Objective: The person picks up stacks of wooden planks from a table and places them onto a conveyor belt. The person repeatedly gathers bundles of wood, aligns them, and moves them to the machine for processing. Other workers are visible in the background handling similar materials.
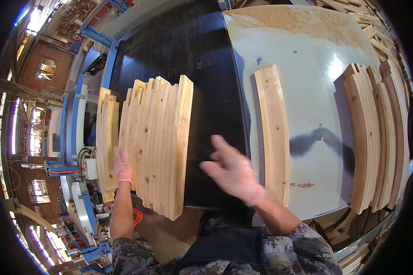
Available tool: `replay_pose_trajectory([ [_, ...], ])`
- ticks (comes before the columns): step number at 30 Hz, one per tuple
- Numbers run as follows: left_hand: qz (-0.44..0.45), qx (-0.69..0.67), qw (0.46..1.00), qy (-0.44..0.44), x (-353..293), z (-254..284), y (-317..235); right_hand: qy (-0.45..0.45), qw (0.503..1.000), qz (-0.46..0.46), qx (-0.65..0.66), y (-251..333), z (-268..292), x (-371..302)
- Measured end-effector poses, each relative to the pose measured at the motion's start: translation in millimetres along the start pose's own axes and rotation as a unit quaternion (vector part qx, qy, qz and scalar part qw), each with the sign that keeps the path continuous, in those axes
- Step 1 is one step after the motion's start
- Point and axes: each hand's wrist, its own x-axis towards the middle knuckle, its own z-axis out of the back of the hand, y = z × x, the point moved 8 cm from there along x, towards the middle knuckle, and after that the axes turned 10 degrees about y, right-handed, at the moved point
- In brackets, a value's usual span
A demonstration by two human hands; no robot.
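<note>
My left hand [123,166], in a pinkish work glove, is upright with its fingers stretched out. It lies at the left side of a row of pale wooden strips [156,137] standing close together on the black tabletop [215,91]; whether it presses on them I cannot tell. My right hand [234,173], gloved too and smeared by motion, hovers over the black surface with fingers apart and nothing in them. Just right of it, a single wooden board [274,133] rests on the pale, stained tabletop [319,101]. Left of my left hand stands a narrower group of strips [108,142].
On the far right, more wooden boards [376,137] stand in a bundle. Blue machine framing [71,123] with hoses runs along the left. Sawdust [298,23] covers the back of the pale tabletop, and loose wood [383,46] is heaped beyond its right corner.
</note>
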Motion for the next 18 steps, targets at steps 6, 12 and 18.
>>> replay_pose_trajectory([
  [6,0.001,0.011,1.000,-0.005,11.1,-2.2,-0.7,0.125,0.988,-0.079,-0.042,-22.6,-103.7,96.1],
  [12,-0.026,0.073,0.997,-0.025,14.5,-14.8,31.9,0.038,0.971,-0.012,0.234,-69.4,-106.5,72.7],
  [18,0.012,0.032,0.999,-0.032,-8.1,8.4,3.5,0.066,0.893,-0.066,0.441,-85.8,-97.9,40.3],
])
